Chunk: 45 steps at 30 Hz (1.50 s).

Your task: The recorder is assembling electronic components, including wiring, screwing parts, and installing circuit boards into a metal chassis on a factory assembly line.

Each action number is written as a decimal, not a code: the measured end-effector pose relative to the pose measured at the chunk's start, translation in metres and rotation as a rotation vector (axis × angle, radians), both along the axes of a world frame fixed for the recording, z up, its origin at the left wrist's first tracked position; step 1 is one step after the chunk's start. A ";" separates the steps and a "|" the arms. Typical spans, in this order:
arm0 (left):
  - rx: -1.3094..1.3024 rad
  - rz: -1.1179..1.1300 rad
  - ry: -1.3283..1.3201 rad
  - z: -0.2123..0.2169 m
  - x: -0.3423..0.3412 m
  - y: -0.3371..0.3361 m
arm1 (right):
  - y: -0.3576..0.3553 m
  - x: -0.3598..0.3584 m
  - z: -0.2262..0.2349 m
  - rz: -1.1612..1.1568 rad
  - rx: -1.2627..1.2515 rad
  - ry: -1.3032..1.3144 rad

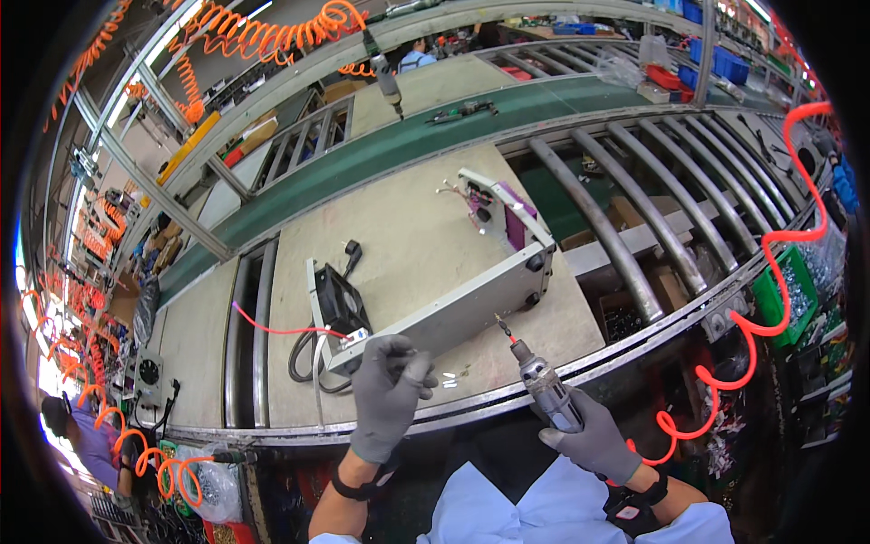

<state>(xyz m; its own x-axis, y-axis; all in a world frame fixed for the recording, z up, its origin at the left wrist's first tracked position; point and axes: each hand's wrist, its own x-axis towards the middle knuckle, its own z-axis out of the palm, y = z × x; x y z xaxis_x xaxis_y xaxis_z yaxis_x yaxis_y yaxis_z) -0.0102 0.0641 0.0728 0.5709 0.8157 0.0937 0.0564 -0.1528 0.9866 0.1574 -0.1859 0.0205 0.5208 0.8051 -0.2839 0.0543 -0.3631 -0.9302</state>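
Observation:
A grey metal chassis (pixel 453 295) stands on a pale board. At its left end are a black fan (pixel 341 304) and a white connector with a pink wire (pixel 281 330). A purple circuit board (pixel 517 220) sits at its right end. My left hand (pixel 390 392), in a grey glove, has its fingers curled together by the chassis's near left corner; anything pinched there is too small to make out. My gloved right hand (pixel 594 440) grips an air screwdriver (pixel 548 390), its bit pointing up near the chassis's right end. Several small white pieces (pixel 449 380) lie between my hands.
Metal rollers (pixel 603 227) run to the right of the board (pixel 408 213). An orange coiled hose (pixel 752 328) hangs on the right, near a green bin (pixel 794 288) of small parts. Another screwdriver (pixel 388 86) hangs above the green belt (pixel 571 98). A person (pixel 95 435) is at the far left.

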 end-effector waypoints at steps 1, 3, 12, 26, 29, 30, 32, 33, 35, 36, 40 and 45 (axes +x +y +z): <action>0.028 -0.053 0.050 0.014 0.007 0.008 | 0.003 0.001 0.001 -0.013 0.039 0.013; 0.051 -0.100 0.041 0.034 0.027 0.022 | 0.009 0.002 0.004 -0.045 0.094 0.019; 0.048 -0.348 0.300 0.057 0.095 0.087 | 0.023 0.008 0.010 0.050 -0.026 0.086; -0.092 -0.526 0.575 0.038 0.115 0.109 | 0.025 0.003 0.022 0.023 -0.048 0.070; -0.074 -0.566 0.599 0.037 0.117 0.113 | 0.026 0.002 0.023 0.022 -0.063 0.039; -0.061 -0.583 0.615 0.038 0.117 0.115 | 0.026 0.002 0.024 0.022 -0.071 0.031; -0.071 -0.590 0.626 0.039 0.119 0.118 | 0.028 0.002 0.026 0.031 -0.065 0.037; -0.072 -0.586 0.648 0.040 0.120 0.119 | 0.030 0.002 0.028 0.036 -0.062 0.040; -0.081 -0.622 0.634 0.041 0.122 0.121 | 0.032 0.003 0.033 0.037 -0.081 0.130; -0.080 -0.636 0.630 0.041 0.123 0.121 | 0.033 0.003 0.036 0.037 -0.089 0.174; -0.045 -0.664 0.649 0.040 0.126 0.122 | 0.034 0.003 0.052 0.046 -0.159 0.344; -0.006 -0.684 0.674 0.037 0.129 0.122 | 0.034 0.006 0.060 0.078 -0.170 0.465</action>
